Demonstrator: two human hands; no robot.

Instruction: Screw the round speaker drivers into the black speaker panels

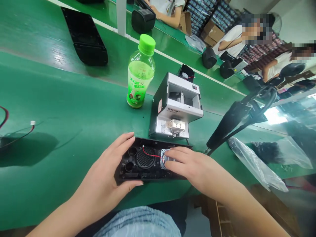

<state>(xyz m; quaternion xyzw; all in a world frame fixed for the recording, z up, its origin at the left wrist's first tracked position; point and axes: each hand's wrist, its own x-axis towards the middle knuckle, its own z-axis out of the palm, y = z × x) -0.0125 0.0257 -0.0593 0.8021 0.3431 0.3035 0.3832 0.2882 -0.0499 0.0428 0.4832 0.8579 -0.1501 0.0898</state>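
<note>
A black speaker housing panel (145, 172) lies on the green bench in front of me, its inner side up. It has a round mesh grille (145, 157) and two round holes at its left end. My left hand (112, 164) grips that left end, fingers over the far edge and thumb along the near edge. Towards the right of the panel sits a small round speaker driver (163, 159) with a metal frame and a red wire. My right hand (184, 161) has its fingers closed over the driver, hiding much of it and the panel's right end.
Just beyond the panel stands a white and black machine (181, 112). Left of it is a bottle with a green cap (147, 44). A black casing (85, 36) lies far left, a black stand arm (227, 121) and plastic bags (256, 161) right. People work across the bench.
</note>
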